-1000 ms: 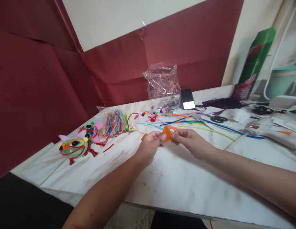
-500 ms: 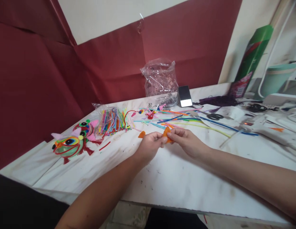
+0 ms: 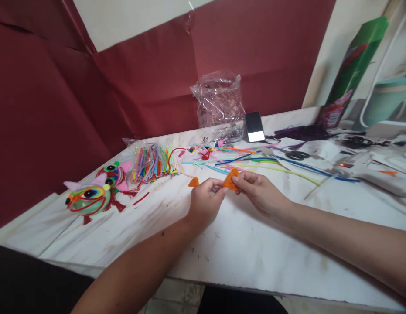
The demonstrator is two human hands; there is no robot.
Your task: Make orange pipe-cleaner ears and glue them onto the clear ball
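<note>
Between my two hands, above the white marbled table, is a small orange triangular piece, felt-like in look. My right hand pinches it between thumb and fingers. At its lower left edge my left hand has its fingers closed, thumb tip against the piece. Just beyond the left hand a second orange piece lies on the table. Colourful pipe cleaners are strewn behind the hands.
Two decorated animal heads with red tassels sit at left beside a bag of pipe cleaners. Farther back stand a clear plastic bag and a dark phone-like device. Scissors and a white glue gun lie at right.
The orange piece has turned, so more of its flat face shows, and my left fingers cover less of it. The whole view has shifted slightly.
</note>
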